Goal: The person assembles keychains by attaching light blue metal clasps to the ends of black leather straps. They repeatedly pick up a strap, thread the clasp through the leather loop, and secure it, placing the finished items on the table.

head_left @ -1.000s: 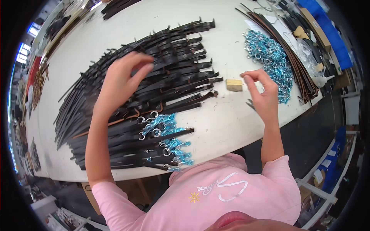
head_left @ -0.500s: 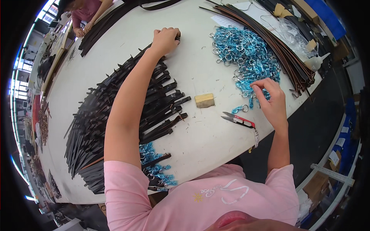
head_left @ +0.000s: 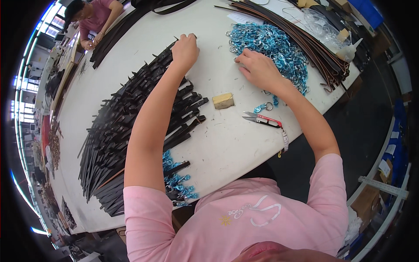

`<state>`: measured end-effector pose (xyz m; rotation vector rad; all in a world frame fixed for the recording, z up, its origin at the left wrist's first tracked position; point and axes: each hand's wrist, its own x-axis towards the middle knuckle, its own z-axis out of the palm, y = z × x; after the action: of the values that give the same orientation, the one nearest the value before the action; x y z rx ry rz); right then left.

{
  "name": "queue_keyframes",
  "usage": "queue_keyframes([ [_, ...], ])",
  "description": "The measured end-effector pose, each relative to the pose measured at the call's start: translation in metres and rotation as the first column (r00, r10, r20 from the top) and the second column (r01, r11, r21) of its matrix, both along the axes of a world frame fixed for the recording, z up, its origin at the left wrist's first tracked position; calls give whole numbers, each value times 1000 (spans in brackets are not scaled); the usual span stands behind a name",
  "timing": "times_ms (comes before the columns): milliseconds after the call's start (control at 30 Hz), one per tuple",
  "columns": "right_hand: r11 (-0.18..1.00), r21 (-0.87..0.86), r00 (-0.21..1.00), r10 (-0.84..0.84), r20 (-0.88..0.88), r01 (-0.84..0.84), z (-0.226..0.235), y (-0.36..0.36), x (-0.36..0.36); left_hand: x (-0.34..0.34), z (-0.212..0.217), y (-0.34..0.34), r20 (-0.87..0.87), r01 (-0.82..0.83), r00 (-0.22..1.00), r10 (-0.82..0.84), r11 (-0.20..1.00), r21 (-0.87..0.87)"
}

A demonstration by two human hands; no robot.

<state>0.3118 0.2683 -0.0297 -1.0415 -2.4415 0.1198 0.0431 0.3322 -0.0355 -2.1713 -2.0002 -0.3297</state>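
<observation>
My left hand (head_left: pixel 185 51) is closed at the far tip of a large pile of black straps (head_left: pixel 148 94); whatever its curled fingers hold is hidden behind them. At the left edge of a heap of blue pieces with metal rings and clasps (head_left: pixel 273 41), my right hand (head_left: pixel 259 67) has its fingers bent together, and I cannot make out what is in them. One blue piece with a ring (head_left: pixel 263 107) lies apart on the table, near red-and-black thread snips (head_left: pixel 262 119). A yellowish block (head_left: pixel 223 101) sits between the straps and the heap.
More blue pieces (head_left: pixel 174 179) lie by the table's near edge, beside the straps. Long brown and black strips (head_left: pixel 301 43) stretch along the right side of the white table (head_left: pixel 218 144). Across the far left, a co-worker (head_left: pixel 94 22) handles dark straps (head_left: pixel 118 32).
My right hand has moved left and away from me, from the near side of the blue heap to its left edge. The left hand stays by the straps' far tip. The view shifts slightly.
</observation>
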Motion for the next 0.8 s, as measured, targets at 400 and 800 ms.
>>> queue_keyframes([
  [400, 981, 189, 997, -56, 49, 46, -19, -4, -3, -91, 78, 1, 394, 166, 912, -117, 982, -92],
  [800, 995, 93, 999, -41, 36, 38, -9, -9, -3, -115, 30, 11, 160, 58, 986, -35, 988, -140],
])
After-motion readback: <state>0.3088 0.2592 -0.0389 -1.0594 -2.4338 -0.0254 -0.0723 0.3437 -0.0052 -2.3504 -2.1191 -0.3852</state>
